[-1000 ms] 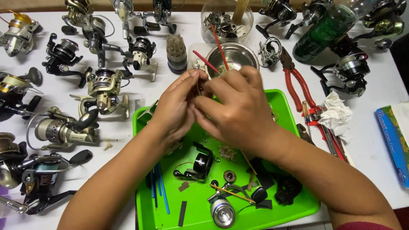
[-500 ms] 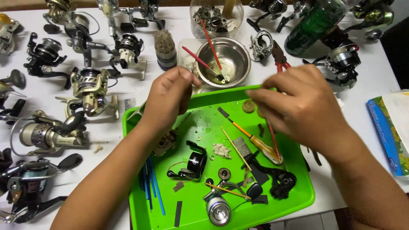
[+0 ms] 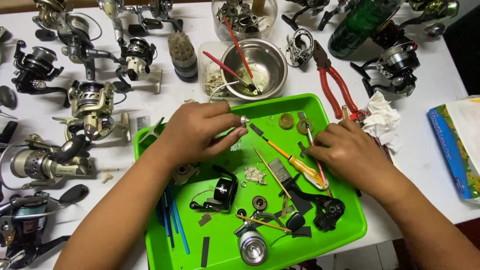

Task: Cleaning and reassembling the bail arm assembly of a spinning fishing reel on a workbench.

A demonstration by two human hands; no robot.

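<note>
Left hand (image 3: 200, 131) lifted, thumb and fingertips pinched together; right hand (image 3: 350, 152) lower, palm down, fingers curled, forearms angled inward.

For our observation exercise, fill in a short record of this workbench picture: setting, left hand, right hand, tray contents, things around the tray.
Setting: white table with a green tray
Left hand: pinches a small silver ring-shaped part above the tray
Right hand: rests on the tray's right side, fingers on a thin pink-handled tool
Tray contents: orange-handled screwdriver, black reel parts, silver spool
Around tray: steel bowl, red pliers, fishing reels
</note>
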